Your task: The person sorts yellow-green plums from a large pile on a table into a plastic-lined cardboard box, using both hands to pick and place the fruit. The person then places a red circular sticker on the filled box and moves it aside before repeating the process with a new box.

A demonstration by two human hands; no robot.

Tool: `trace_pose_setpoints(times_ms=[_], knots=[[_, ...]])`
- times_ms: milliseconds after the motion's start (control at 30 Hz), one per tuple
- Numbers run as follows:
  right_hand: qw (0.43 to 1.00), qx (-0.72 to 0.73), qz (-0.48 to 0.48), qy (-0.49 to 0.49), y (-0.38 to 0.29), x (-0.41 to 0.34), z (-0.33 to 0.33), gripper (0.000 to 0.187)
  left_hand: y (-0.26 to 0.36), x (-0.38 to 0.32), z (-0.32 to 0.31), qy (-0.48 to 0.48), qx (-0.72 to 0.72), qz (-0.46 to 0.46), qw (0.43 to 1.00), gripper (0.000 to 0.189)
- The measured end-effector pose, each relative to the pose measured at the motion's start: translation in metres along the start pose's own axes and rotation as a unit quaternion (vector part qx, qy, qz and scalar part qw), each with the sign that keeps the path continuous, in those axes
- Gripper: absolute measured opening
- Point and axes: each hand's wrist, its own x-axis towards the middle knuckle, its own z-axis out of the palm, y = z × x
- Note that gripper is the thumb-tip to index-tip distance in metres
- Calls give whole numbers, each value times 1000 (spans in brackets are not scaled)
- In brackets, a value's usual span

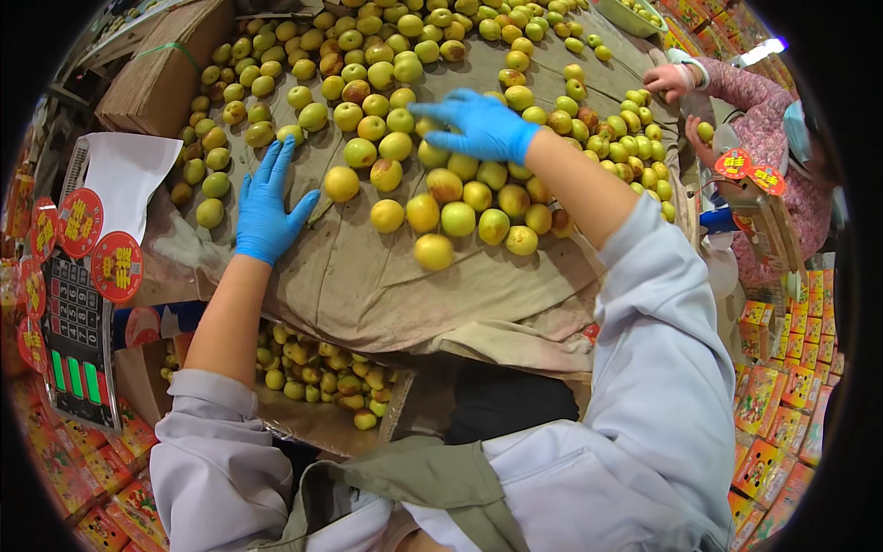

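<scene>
Many yellow-green fruits, which look like large jujubes with brown-red patches, lie on a cloth-covered table. My left hand, in a blue glove, is palm down over the cloth with its fingers spread. Its longest fingertips reach a green fruit, and nothing is in its grasp. My right hand, also blue-gloved, stretches flat over the middle of the pile. Its fingers are apart, and fruits beneath the palm are partly hidden. A cluster of fruits sits on the near side of that hand, with one yellow fruit closest to me.
Below the table edge, a cardboard box holds more fruits. A digital scale with red stickers stands at left, near stacked flat cardboard. At right, another person's hand touches the table edge; their other hand holds a fruit.
</scene>
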Motion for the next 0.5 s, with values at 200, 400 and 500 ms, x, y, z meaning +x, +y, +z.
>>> trace_pose_setpoints(times_ms=[200,400,500], knots=[[940,274,50,197,30,-78,-7,39,-1,-1,3,5,20,-4,1000,81],[954,184,146,188,53,-127,11,37,-2,1,6,-5,24,-26,999,77],[976,66,126,166,52,-127,15,41,-1,1,6,5,30,-17,999,76]])
